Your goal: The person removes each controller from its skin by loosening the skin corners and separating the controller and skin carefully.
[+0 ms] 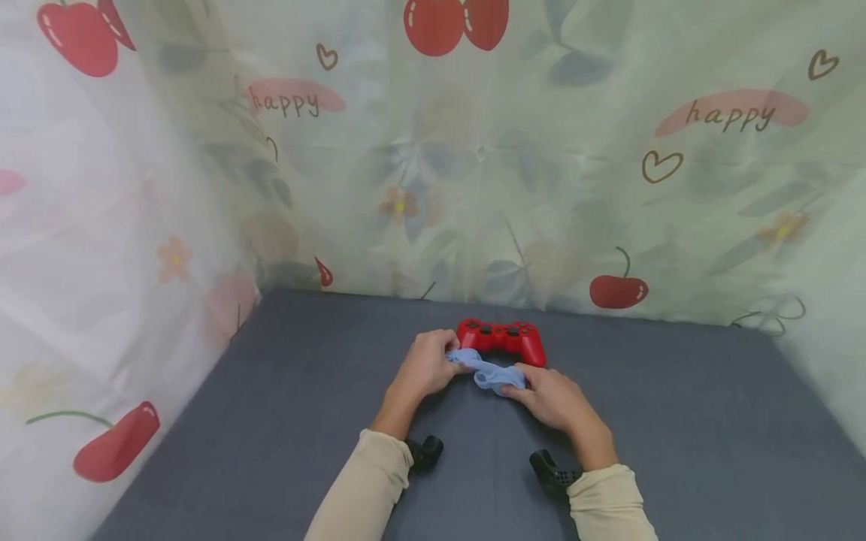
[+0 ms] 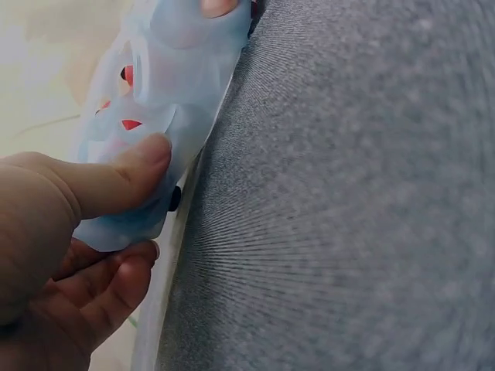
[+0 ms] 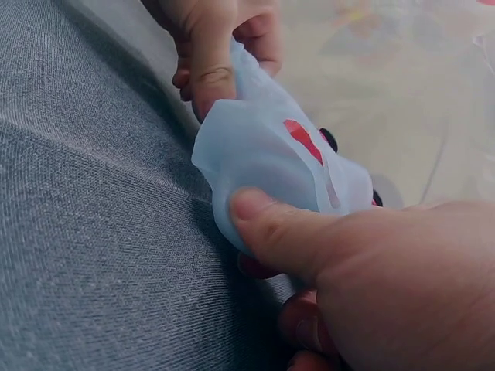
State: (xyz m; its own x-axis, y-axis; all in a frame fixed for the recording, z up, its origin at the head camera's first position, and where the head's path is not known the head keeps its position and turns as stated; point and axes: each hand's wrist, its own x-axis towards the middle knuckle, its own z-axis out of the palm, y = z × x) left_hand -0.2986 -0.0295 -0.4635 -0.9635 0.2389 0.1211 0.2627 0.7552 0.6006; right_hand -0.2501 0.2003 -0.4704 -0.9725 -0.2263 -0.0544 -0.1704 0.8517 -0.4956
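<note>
Both hands hold a light blue, translucent silicone controller cover (image 1: pixel 499 378), soft and rumpled, with cut-out holes. My left hand (image 1: pixel 428 366) pinches one end of it between thumb and fingers. At the opposite end, my right hand (image 1: pixel 553 397) grips it the same way, its thumb pressed on the cover (image 3: pixel 263 166) in the right wrist view. Just behind the cover lies a red game controller (image 1: pixel 504 336) with black sticks. Bits of red and black show through the holes of the cover (image 2: pixel 182 66) in the left wrist view.
A dark grey cloth (image 1: pixel 304 391) covers the table. Patterned curtains with cherries and the word "happy" hang behind the table (image 1: pixel 473 188) and along the left side. Black wrist-worn devices sit by the left cuff (image 1: pixel 426 452) and the right cuff (image 1: pixel 553 472).
</note>
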